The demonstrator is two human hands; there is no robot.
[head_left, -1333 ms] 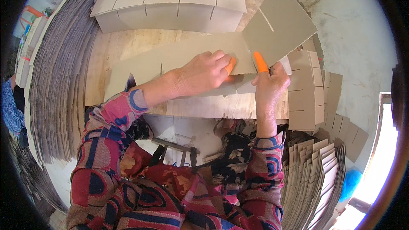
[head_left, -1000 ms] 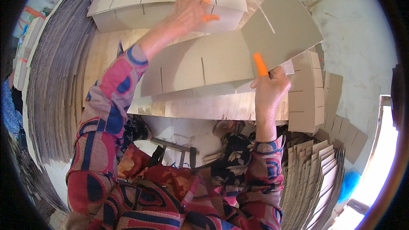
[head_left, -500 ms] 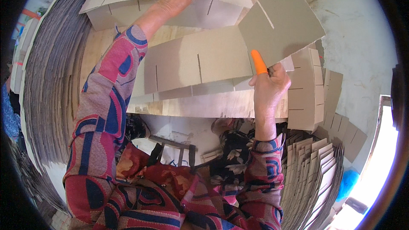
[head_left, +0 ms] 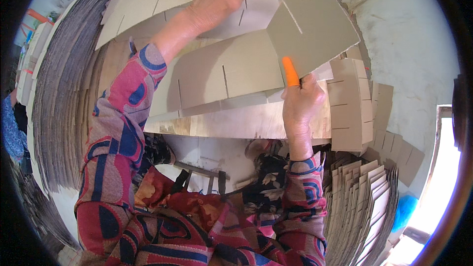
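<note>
My left hand [head_left: 219, 0] reaches to the far side, its fingers closed over the upper edge of a long slotted cardboard strip [head_left: 140, 14]. An orange finger cot covers one of its fingertips. My right hand [head_left: 303, 99] grips a second cardboard strip [head_left: 251, 64] by its lower edge, near a crease. An orange-capped digit presses flat on the board there. Right of the crease, the end panel [head_left: 313, 24] of this strip angles upward and has one slot. Part of the left-hand fingers is hidden behind the board.
Below the strips lies a wooden tabletop [head_left: 236, 123]. A tall stack of cardboard sheets [head_left: 64, 88] rises at the left. Slotted pieces [head_left: 345, 108] lean at the table's right end, and more stand in a bundle [head_left: 359, 202] at the lower right. A pale wall [head_left: 404, 44] bounds the right.
My left hand has shifted right, and the far strip has shifted and tilted with it. My right hand and its strip have moved slightly left.
</note>
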